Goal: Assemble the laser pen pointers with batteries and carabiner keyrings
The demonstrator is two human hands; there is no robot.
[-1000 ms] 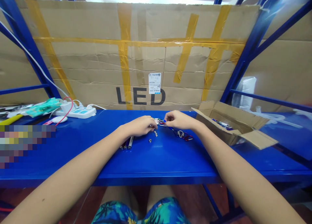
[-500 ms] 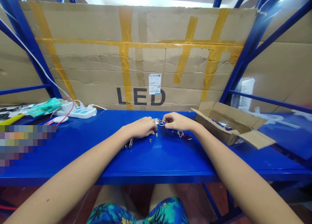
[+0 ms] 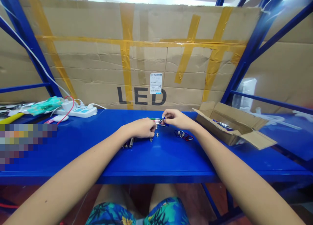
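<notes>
My left hand (image 3: pixel 144 128) rests low over the table with its fingers curled down and closed; whatever is in them is hidden. Silver-tipped slim tubes (image 3: pixel 155 121), one with green on it, stick out past its fingers. Below it lie dark and silver tubes (image 3: pixel 128 143), partly covered by the wrist. Beside its fingertips sit small metal pieces (image 3: pixel 157 134). My right hand (image 3: pixel 174 118) pinches a small blue piece (image 3: pixel 163 120), too small to name, at the tips of the tubes. Under the right wrist are several carabiners (image 3: pixel 181 134), silver, red and dark.
An open cardboard box (image 3: pixel 230 138) with blue and metal items stands on the right. At the left is a white power strip (image 3: pixel 85 112) with plugs and cables, near a teal plastic bag (image 3: pixel 45 105). Behind the blue table (image 3: pixel 156 163) rises a large taped cardboard sheet (image 3: pixel 97 68).
My right hand has shifted slightly up and away from the carabiners, which now show more fully. My left hand has drawn slightly left, its fingers curled further down.
</notes>
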